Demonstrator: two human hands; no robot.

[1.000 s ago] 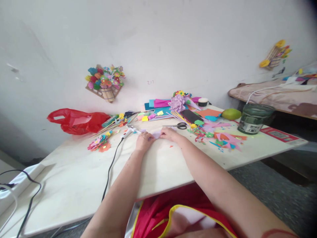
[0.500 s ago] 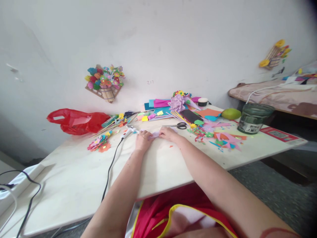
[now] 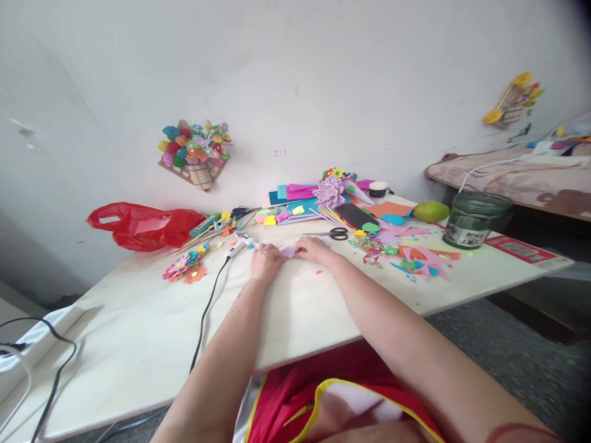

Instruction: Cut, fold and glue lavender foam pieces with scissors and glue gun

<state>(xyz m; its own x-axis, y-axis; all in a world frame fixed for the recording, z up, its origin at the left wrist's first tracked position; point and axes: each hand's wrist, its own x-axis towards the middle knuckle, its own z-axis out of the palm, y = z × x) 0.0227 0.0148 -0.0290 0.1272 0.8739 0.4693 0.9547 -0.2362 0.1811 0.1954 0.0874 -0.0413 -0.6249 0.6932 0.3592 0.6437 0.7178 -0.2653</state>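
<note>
A pale lilac craft sheet [image 3: 289, 251] lies low over the table between my hands, mostly covered by them. My left hand [image 3: 268, 261] has its fingers closed on the sheet's left part. From the other side, my right hand [image 3: 314, 249] pinches it with thumb and fingers. Just left of my left hand rests a white glue gun [image 3: 236, 247] with a black cord. Black-handled scissors [image 3: 338, 234] lie right behind my right hand. A small orange scrap [image 3: 319, 272] sits on the tabletop near my right wrist.
Foam flowers [image 3: 184, 266] are piled at the left, before a red plastic bag [image 3: 143, 226]. Coloured scraps [image 3: 418, 261], a phone [image 3: 357, 217], a green fruit [image 3: 431, 211] and a glass jar [image 3: 475, 221] occupy the right. A lilac flower [image 3: 330, 192] stands at the back.
Both hands have shifted very slightly on the lilac sheet, and less of it shows between them. Everything else on the table stays put.
</note>
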